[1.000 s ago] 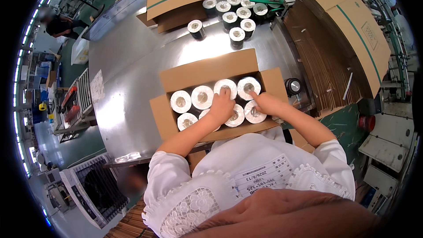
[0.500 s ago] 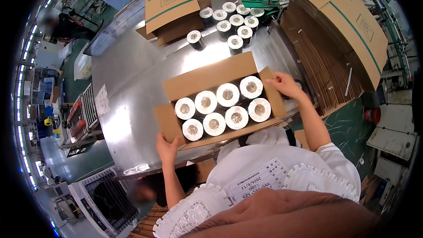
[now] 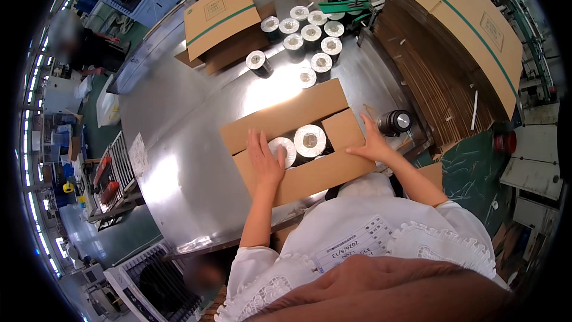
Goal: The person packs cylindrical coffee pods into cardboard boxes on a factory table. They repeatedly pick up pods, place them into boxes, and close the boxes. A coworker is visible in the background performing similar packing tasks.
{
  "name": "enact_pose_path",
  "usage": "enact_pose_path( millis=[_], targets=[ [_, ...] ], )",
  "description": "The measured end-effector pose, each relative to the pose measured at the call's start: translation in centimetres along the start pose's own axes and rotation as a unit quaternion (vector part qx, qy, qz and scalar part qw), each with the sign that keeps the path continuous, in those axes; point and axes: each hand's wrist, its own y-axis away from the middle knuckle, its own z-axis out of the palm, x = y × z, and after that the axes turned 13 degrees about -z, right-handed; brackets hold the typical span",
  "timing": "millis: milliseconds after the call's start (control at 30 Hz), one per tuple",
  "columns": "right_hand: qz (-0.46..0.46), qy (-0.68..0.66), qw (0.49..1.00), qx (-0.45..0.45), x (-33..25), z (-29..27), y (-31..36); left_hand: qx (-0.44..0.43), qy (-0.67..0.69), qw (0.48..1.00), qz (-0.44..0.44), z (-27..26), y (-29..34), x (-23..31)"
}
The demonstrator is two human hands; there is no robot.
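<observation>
A brown cardboard carton stands on the table's near edge, its short right flap and long near flap folded inward. The far flap still angles up. Through the gap show two white-wrapped rolls with hollow cores; the others are covered by the flaps. My left hand lies over the carton's left end, fingers stretched out flat. At the right end, my right hand has its thumb on the near flap and its fingers spread upward beside the short right flap. Neither hand holds a loose thing.
Several wrapped rolls stand at the back of the metal table. Left of them is another carton with raised flaps. A dark flask stands near my right hand, beside a tall stack of flattened cartons. Another person is far left.
The carton's right and near flaps have gone from upright to folded over the rolls. My left hand has moved up and inward onto the carton; my right hand has come down onto the near flap.
</observation>
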Motion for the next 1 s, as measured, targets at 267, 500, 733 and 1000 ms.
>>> enact_pose_path(
  millis=[267,500,733,1000],
  targets=[
    [0.289,-0.435,0.852,-0.037,-2.3,0.9,1.3,-0.154,-0.051,0.983,-0.082,-1.4,-5.8,3.2],
    [0.259,-0.489,0.822,-0.134,-8.0,5.8,-3.4,-0.223,-0.029,0.968,-0.113,-0.8,5.9,8.5],
    [0.181,-0.601,0.699,-0.344,-10.2,8.9,-8.4,-0.159,-0.148,0.962,-0.165,-2.6,2.5,-4.8],
    [0.267,-0.508,0.806,-0.146,0.7,4.1,-5.0,-0.042,-0.367,0.904,-0.216,-9.0,-7.3,-28.8]
  ],
)
